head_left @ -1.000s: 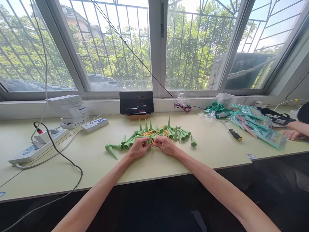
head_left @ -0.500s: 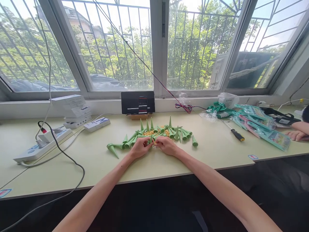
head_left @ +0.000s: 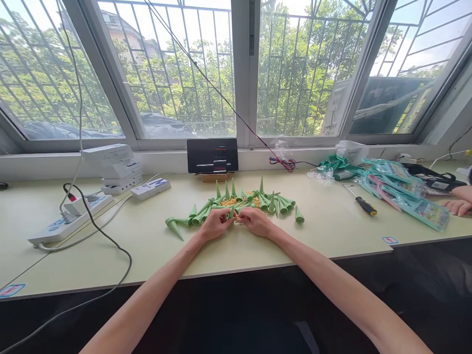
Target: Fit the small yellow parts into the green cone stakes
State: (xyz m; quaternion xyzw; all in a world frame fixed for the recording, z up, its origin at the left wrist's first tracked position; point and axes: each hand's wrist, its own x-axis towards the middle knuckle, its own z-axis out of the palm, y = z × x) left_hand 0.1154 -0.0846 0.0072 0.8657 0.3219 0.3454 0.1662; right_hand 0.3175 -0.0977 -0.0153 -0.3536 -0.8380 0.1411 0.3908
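Near the middle of the table my left hand (head_left: 216, 224) pinches a small green plastic cone (head_left: 231, 213), its tip pointing up. Close beside it, my right hand (head_left: 255, 222) has its fingers pressed together around a tiny yellowish piece (head_left: 237, 219), right at the cone's lower end. Just beyond both hands spreads a heap of similar green cones (head_left: 283, 204), several upright and the others lying over. Small yellow-orange pieces (head_left: 229, 202) are piled among them. One cone (head_left: 299, 215) stands apart on the right, another (head_left: 174, 228) lies on the left.
A black screen (head_left: 212, 155) leans at the window sill. On the left are a power strip (head_left: 70, 223), cables and white boxes (head_left: 114, 167). Rightward lie a screwdriver (head_left: 366, 206), green plastic packages (head_left: 413, 199) and another person's hand (head_left: 457, 207).
The whole view has shifted slightly, so the scene sits a little further right. Both hands keep nearly the same pose, with the cone still in my left fingers.
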